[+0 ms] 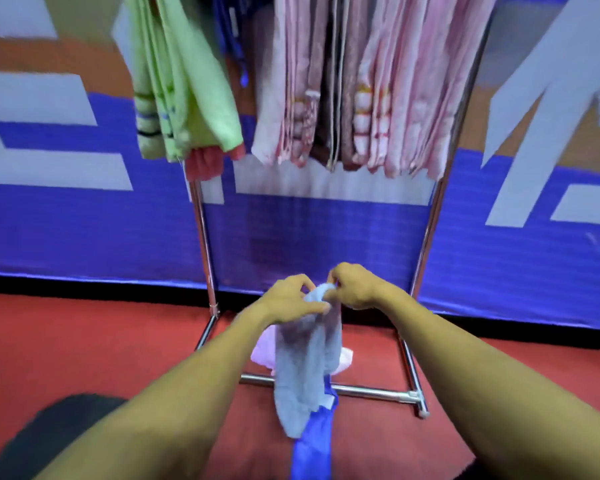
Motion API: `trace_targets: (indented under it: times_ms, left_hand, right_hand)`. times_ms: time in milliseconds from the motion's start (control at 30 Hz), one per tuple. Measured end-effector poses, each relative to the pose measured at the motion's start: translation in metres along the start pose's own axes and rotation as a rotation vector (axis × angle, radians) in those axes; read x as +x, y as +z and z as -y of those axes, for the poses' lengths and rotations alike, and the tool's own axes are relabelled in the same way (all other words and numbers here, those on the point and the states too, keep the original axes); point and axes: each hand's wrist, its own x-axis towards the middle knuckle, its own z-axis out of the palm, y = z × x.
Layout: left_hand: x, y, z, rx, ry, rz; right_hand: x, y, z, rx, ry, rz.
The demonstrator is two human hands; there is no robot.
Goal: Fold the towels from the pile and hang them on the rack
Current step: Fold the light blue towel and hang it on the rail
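Left hand (288, 301) and right hand (352, 285) close together at waist height, both pinching top edge of pale grey-blue terry towel (305, 368). Towel hangs limp from fingers, lower end over front base bar of chrome tubular rack (426, 233). Blue fabric strip (314, 441) hangs below towel. Pink crumpled towel (262, 351) on red carpet floor (84, 341) behind held towel, inside rack base. Green towels (184, 88) and pink towels (378, 98) hang on rack above. Blue-white banner wall (84, 220) behind rack.
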Motion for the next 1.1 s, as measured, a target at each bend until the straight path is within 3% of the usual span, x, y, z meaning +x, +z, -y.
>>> trace_targets:
  times_ms: [167, 300, 467, 567, 700, 800, 900, 1100]
  left_hand:
    - [-0.014, -0.039, -0.017, 0.192, 0.043, -0.123]
    - [-0.004, -0.041, -0.005, 0.207, 0.041, -0.263]
    - [0.025, -0.027, 0.018, 0.083, 0.044, -0.29]
    - [0.033, -0.026, 0.014, -0.026, 0.041, -0.311]
    - [0.034, -0.024, 0.016, -0.021, 0.027, -0.354]
    - [0.022, -0.025, 0.01, 0.132, 0.009, -0.13]
    - [0.01, -0.025, 0.008, 0.067, 0.033, 0.184]
    - [0.004, -0.031, 0.007, -0.045, -0.019, 0.309]
  right_hand:
    - [-0.022, -0.03, 0.029, 0.048, -0.062, -0.2]
    - [-0.018, -0.012, 0.022, 0.202, -0.081, -0.319]
    - [0.003, 0.008, 0.017, 0.328, -0.068, -0.17]
    - [0.012, 0.004, 0.017, 0.523, -0.042, -0.057]
    - [0.016, 0.003, 0.013, 0.76, 0.059, -0.07]
    - [0.017, 0.002, 0.012, 0.841, 0.08, -0.15]
    - [0.018, 0.0, 0.006, 0.905, 0.134, -0.241]
    - [0.021, -0.006, -0.002, 0.999, 0.199, -0.347]
